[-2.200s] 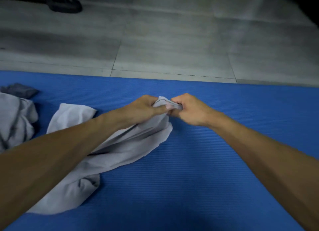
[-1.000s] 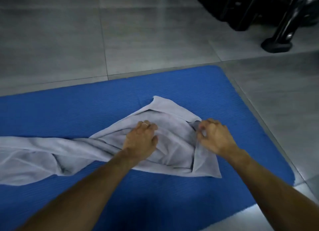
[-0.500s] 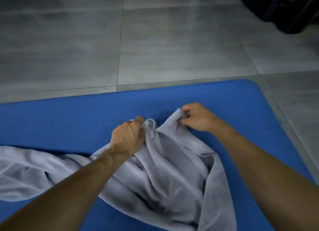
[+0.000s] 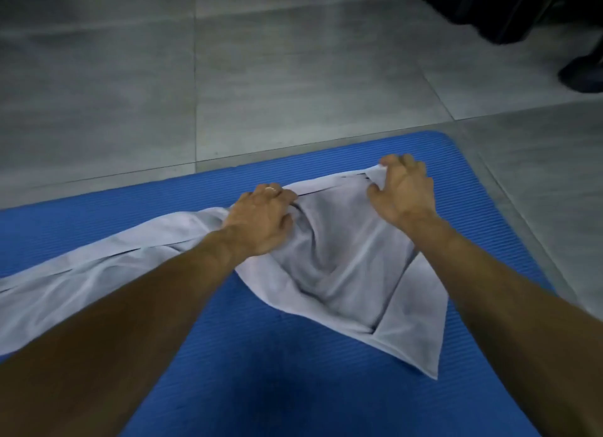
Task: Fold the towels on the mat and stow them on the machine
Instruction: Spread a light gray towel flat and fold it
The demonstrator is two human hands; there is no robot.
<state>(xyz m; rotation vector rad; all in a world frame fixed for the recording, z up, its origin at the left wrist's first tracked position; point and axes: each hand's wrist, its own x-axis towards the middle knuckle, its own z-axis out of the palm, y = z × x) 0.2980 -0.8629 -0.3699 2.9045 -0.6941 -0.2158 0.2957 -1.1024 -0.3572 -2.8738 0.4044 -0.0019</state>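
Grey towel spread in loose folds across blue ribbed exercise mat, running from 9 o'clock at the frame edge to about 3 o'clock, with one pointed corner hanging toward 5 o'clock. Far edge of towel lying close to the mat's far border, at 12 o'clock from the forearms. Left hand resting knuckles-up on the far edge of the towel, fingers curled down into the cloth and bunching it; ring visible on one finger. Right hand at 1 o'clock from the left hand, set on the far right corner of the towel, fingers bent and spread, fingertips gathering a small raised peak of fabric; thumb apart from the fingers, lying on the cloth. Deep diagonal crease between the two hands, shadowed at its centre. Narrow folded band of towel trailing under the left forearm toward 9 o'clock. Rounded mat corner at 2 o'clock. Grey tiled floor beyond the mat, with grout lines crossing at 12 o'clock. Dark machine base, blurred, at 1 to 2 o'clock along the top right edge.
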